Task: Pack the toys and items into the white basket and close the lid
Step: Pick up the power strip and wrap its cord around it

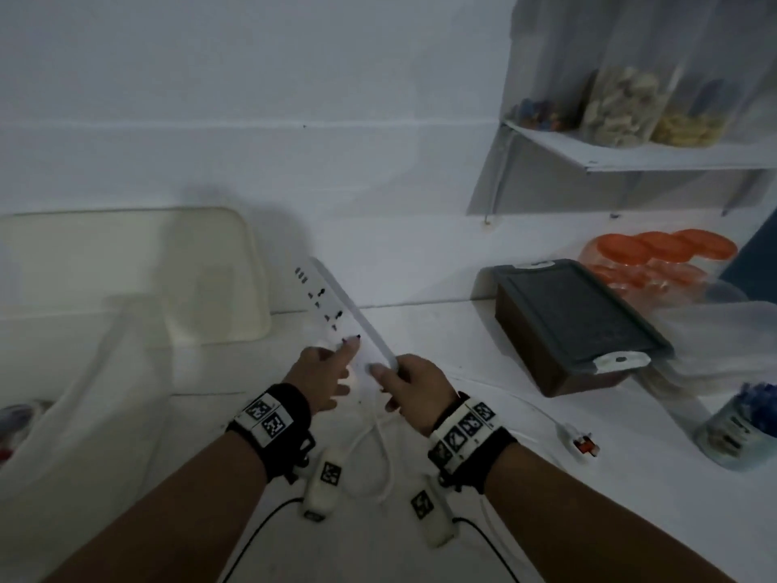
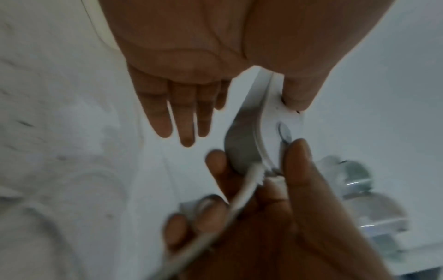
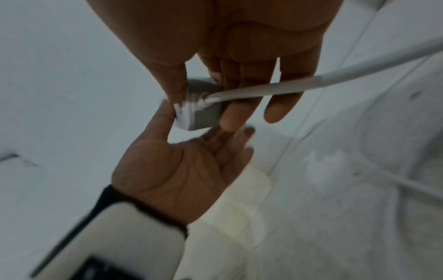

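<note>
- The cable [image 1: 380, 452] of the power strip lies in loops on the white table [image 1: 525, 519] below the wrists and runs out right to a white plug [image 1: 582, 441] lying flat.
- The right hand [image 1: 414, 391] has its grip clamped on the near end of the white power strip [image 1: 336, 305]: thumb on the socket face beside the round button, fingers curled under the grey underside, the cable leaving between them.
- The left hand [image 1: 321, 380] is released, its fingers straight; the thumb touches the socket face just above the right thumb, and the other fingers hang free below the strip.
- The power strip is lifted at a slant off the table, its far end pointing up and away toward the wall.
- To the left, a cream-white lid [image 1: 138, 271] leans against the wall; in front of it sits what seems to be the white basket [image 1: 84, 414], blurred, with something coloured showing at its edge.
- To the right, a brown box with a dark grey lid [image 1: 576, 326] stands on the table, with a jar of blue bits [image 1: 744, 427] nearer and orange-lidded jars [image 1: 656, 263] behind it.
- Farthest, a wall shelf [image 1: 630, 155] carries clear jars of pale and yellow pieces.
</note>
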The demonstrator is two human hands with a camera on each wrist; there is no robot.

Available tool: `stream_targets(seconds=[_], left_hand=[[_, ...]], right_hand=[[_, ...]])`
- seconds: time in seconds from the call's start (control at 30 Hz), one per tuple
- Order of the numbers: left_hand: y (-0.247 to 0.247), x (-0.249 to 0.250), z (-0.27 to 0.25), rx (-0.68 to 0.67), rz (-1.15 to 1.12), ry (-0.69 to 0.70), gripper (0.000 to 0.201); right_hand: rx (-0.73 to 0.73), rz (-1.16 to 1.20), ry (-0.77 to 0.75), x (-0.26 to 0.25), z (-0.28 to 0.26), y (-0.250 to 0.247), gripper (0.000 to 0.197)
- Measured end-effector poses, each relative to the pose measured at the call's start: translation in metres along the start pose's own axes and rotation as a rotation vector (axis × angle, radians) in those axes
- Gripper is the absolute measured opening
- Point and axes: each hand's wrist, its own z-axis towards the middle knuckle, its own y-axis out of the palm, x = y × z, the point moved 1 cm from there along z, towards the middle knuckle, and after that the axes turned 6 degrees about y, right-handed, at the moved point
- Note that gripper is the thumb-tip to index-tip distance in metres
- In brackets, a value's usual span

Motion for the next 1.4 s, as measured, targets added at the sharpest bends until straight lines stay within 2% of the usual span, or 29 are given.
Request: stream_targets(seconds=[0.07, 0.17, 0.23, 0.3, 0.37, 0.43, 0.5, 0.6, 0.7, 0.73, 0.93, 1.0, 1.07, 1.13, 1.2, 1.27, 1.3, 1.33, 1.4], left_hand=[[0.005, 0.023, -0.015, -0.043, -0.255, 0.054, 0.056], [0.006, 0.061, -0.042, -0.102, -0.626, 0.256, 0.051], [-0.002, 0.082, -0.063, -0.05, -0.671, 0.328, 0.053], [-0.017, 0.104, -0.086, 0.021, -0.637, 0.363, 0.059], [-0.039, 0.121, -0.112, 0.064, -0.602, 0.39, 0.06], [-0.066, 0.132, -0.14, 0.105, -0.554, 0.401, 0.054], [-0.089, 0.135, -0.166, 0.122, -0.438, 0.387, 0.052], [-0.112, 0.129, -0.193, 0.107, -0.209, 0.322, 0.056], [-0.126, 0.123, -0.212, 0.054, -0.043, 0.271, 0.057], [-0.13, 0.122, -0.217, 0.025, 0.011, 0.265, 0.058], [-0.159, 0.127, -0.234, -0.068, 0.199, 0.213, 0.055], [-0.171, 0.129, -0.237, -0.098, 0.218, 0.208, 0.057], [-0.181, 0.129, -0.24, -0.149, 0.258, 0.187, 0.061], [-0.188, 0.129, -0.242, -0.179, 0.28, 0.159, 0.065], [-0.194, 0.129, -0.239, -0.143, 0.322, 0.175, 0.06], [-0.198, 0.128, -0.235, 0.033, 0.515, 0.316, 0.055], [-0.198, 0.127, -0.235, 0.148, 0.643, 0.403, 0.058], [-0.197, 0.127, -0.236, 0.238, 0.775, 0.475, 0.067], [-0.191, 0.122, -0.236, 0.335, 1.025, 0.538, 0.093]], right_hand=[[-0.065, 0.222, -0.064, -0.026, -0.016, -0.015, 0.045], [-0.162, 0.342, -0.184, -0.056, -0.036, -0.028, 0.052], [-0.26, 0.354, -0.243, -0.062, -0.046, -0.031, 0.041], [-0.402, 0.254, -0.306, -0.055, -0.052, -0.031, 0.034], [-0.504, 0.102, -0.371, -0.04, -0.058, -0.031, 0.041], [-0.532, -0.021, -0.412, -0.031, -0.059, -0.039, 0.048], [-0.508, -0.074, -0.46, -0.037, -0.056, -0.053, 0.051], [-0.412, -0.08, -0.555, -0.073, -0.053, -0.077, 0.058], [-0.271, -0.08, -0.699, -0.124, -0.063, -0.093, 0.034], [-0.212, -0.101, -0.756, -0.14, -0.067, -0.095, 0.033], [0.237, -0.281, -1.107, -0.204, -0.086, -0.092, 0.095], [0.272, -0.305, -1.096, -0.214, -0.09, -0.089, 0.112], [0.211, -0.351, -1.008, -0.226, -0.097, -0.087, 0.125], [0.113, -0.455, -0.947, -0.236, -0.1, -0.082, 0.118], [0.08, -0.576, -0.945, -0.24, -0.097, -0.075, 0.089], [0.112, -0.587, -0.933, -0.241, -0.093, -0.07, 0.071], [0.136, -0.552, -0.925, -0.241, -0.091, -0.07, 0.067], [0.16, -0.508, -0.921, -0.241, -0.091, -0.071, 0.065], [0.177, -0.448, -0.888, -0.242, -0.091, -0.071, 0.062]])
